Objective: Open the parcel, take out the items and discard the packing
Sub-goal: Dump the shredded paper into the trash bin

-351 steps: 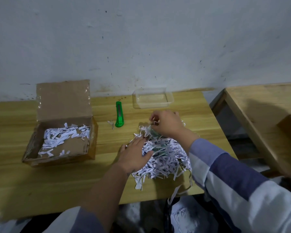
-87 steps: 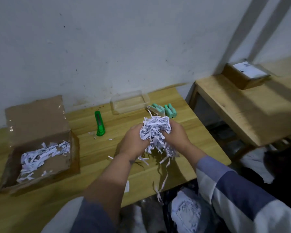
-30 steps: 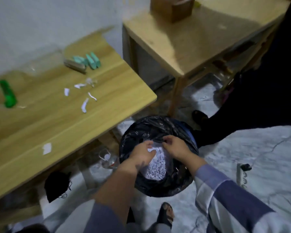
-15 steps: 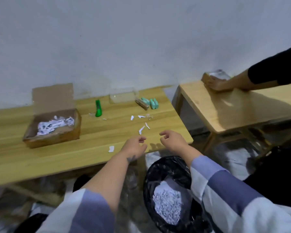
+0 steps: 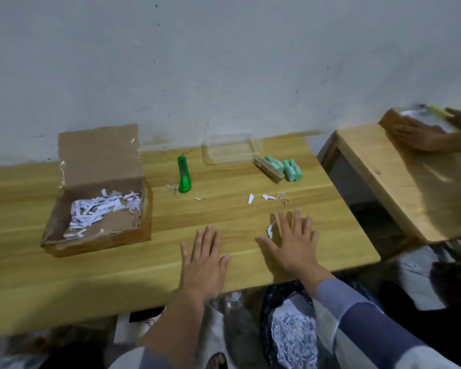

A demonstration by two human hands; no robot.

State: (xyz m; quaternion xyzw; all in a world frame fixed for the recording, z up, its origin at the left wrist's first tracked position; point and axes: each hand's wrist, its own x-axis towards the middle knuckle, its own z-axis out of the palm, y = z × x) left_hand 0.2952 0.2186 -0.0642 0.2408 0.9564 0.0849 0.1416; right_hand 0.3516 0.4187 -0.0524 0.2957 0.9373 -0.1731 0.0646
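The open cardboard parcel (image 5: 64, 237) sits at the left of the wooden table (image 5: 117, 275), its flap up and white shredded paper (image 5: 99, 209) in its bottom. The taken-out items, mint green pieces (image 5: 290, 169) and a wooden clip (image 5: 268, 171), lie at the back right. A few paper scraps (image 5: 270, 230) are scattered mid-table. My left hand (image 5: 204, 258) and my right hand (image 5: 294, 241) lie flat on the table near its front edge, fingers spread, holding nothing. One scrap lies just left of my right hand's fingers.
A green utility knife (image 5: 184, 174) and a clear plastic tray (image 5: 230, 151) lie at the back. A black bin bag (image 5: 293, 339) with shredded paper stands under the table's front edge. On a second table (image 5: 399, 187) to the right, another person's hands (image 5: 421, 135) hold a box.
My hands dropped the shredded paper into the bin bag, came up empty, and now lie flat on the table. The view swung back up to the table.
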